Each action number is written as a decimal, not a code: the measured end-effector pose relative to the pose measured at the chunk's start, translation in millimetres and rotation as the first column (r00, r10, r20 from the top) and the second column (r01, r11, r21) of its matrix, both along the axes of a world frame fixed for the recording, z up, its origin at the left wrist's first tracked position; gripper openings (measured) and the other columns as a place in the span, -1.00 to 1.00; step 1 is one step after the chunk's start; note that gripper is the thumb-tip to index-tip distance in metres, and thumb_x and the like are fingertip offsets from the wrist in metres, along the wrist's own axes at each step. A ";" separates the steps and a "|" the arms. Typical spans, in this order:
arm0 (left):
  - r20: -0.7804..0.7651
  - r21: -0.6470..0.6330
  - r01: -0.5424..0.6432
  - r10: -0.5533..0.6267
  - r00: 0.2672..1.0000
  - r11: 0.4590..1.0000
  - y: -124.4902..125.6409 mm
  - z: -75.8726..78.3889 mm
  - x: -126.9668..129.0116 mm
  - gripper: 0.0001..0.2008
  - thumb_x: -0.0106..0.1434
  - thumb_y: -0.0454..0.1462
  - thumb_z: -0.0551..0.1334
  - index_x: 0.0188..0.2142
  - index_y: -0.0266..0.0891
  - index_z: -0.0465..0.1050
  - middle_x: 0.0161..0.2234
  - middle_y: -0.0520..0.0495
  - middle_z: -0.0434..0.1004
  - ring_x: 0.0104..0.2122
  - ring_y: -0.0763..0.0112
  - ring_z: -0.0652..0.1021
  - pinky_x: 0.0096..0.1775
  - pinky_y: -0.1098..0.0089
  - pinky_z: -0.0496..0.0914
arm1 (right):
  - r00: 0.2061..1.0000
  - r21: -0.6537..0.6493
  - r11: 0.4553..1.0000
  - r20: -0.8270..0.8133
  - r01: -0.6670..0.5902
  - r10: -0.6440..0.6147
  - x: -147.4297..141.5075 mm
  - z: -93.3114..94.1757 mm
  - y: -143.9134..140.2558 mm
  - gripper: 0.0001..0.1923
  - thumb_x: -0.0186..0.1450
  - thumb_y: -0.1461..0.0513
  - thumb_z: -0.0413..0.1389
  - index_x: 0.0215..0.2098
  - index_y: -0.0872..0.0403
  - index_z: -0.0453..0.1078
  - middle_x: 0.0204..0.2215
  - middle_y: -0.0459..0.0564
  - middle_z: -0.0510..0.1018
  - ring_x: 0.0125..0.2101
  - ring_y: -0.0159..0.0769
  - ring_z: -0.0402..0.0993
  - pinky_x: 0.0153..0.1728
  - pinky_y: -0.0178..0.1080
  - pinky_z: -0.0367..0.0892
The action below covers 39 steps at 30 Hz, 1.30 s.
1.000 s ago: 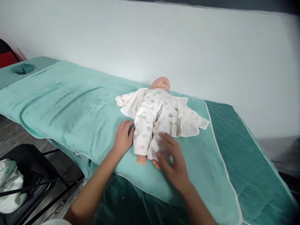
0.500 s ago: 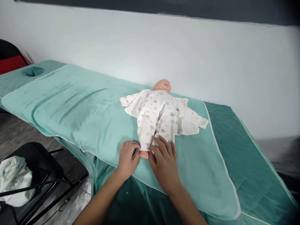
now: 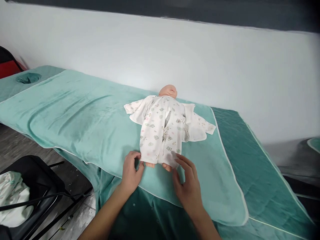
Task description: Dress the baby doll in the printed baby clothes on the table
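Note:
A baby doll (image 3: 168, 91) lies on its back, head toward the wall, in white printed trousers (image 3: 152, 133) and a white printed jacket (image 3: 197, 128) spread out at both sides. Its toes peek out below the two trouser cuffs. My left hand (image 3: 131, 171) pinches the outer edge of the left-hand cuff between thumb and fingers. At the outer edge of the other cuff, my right hand (image 3: 188, 183) has its thumb and fingertips closed on the cloth. The feet themselves are mostly hidden by the cuffs.
A light green blanket (image 3: 100, 110) covers the darker green massage bed (image 3: 250, 150), which stands against a white wall (image 3: 212, 66). To the lower left is a black folding chair (image 3: 47, 180) with a bundled white cloth (image 3: 13, 196). The bed has a face hole (image 3: 28, 78).
My right hand has moved right, from the left-hand trouser leg to the outer edge of the other cuff. The second foot's toes now show. My left hand stays at its cuff.

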State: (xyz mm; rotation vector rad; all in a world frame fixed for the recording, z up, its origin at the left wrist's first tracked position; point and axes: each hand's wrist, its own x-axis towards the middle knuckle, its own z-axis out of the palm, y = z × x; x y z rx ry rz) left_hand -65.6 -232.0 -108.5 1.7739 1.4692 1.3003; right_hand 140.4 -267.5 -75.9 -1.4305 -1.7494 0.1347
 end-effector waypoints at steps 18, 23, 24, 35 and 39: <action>0.215 -0.184 0.102 -0.062 0.975 0.978 1.9 38.5 0.5 -0.90 0.29 -0.27 0.18 -0.19 -0.16 0.39 -0.34 0.00 0.55 -0.33 0.36 0.53 -0.23 0.32 0.42 | 0.997 -0.038 0.999 -0.081 0.004 -0.007 2.6 22.7 -3.2 -0.94 0.38 0.23 0.06 -0.20 -0.10 0.33 -0.37 -0.07 0.48 -0.39 -0.19 0.48 -0.42 -0.15 0.42; 0.243 -0.198 0.093 -0.043 0.969 0.976 3.1 28.7 -1.7 -0.88 0.27 -0.28 0.17 -0.18 -0.19 0.39 -0.33 -0.01 0.53 -0.32 0.34 0.53 -0.22 0.31 0.43 | 0.994 -0.072 0.997 -0.100 0.034 -0.041 3.3 23.0 -4.0 -0.96 0.38 0.21 0.06 -0.22 -0.09 0.35 -0.39 -0.09 0.49 -0.40 -0.22 0.48 -0.43 -0.17 0.42; 0.224 -0.205 0.083 -0.036 0.974 0.975 3.6 25.5 -2.7 -0.88 0.27 -0.29 0.17 -0.18 -0.18 0.39 -0.34 -0.01 0.53 -0.33 0.33 0.52 -0.23 0.30 0.43 | 0.995 -0.072 0.997 -0.098 0.028 -0.035 3.8 19.9 -3.1 -0.95 0.38 0.21 0.06 -0.21 -0.09 0.35 -0.39 -0.09 0.49 -0.40 -0.21 0.47 -0.43 -0.17 0.42; -0.251 -0.055 0.003 -0.017 0.968 0.998 -3.3 14.1 1.1 -0.73 0.33 -0.24 0.16 0.02 -0.04 0.37 -0.16 -0.13 0.56 -0.20 0.03 0.52 -0.15 0.05 0.41 | 0.993 0.074 0.997 0.113 -0.028 0.019 -15.1 8.9 -3.2 -0.56 0.32 0.33 0.11 0.11 -0.16 0.31 0.10 0.11 0.43 0.11 0.06 0.37 0.02 0.20 0.40; -0.235 -0.101 0.005 -0.029 0.972 0.995 -3.1 15.2 2.7 -0.70 0.35 -0.21 0.16 0.07 -0.04 0.34 -0.15 -0.13 0.58 -0.21 0.04 0.54 -0.16 0.06 0.40 | 0.968 0.015 1.000 0.251 -0.027 0.022 -33.2 11.5 5.4 -0.71 0.32 0.31 0.13 0.00 -0.06 0.36 0.21 0.15 0.37 0.25 0.12 0.24 0.14 0.26 0.28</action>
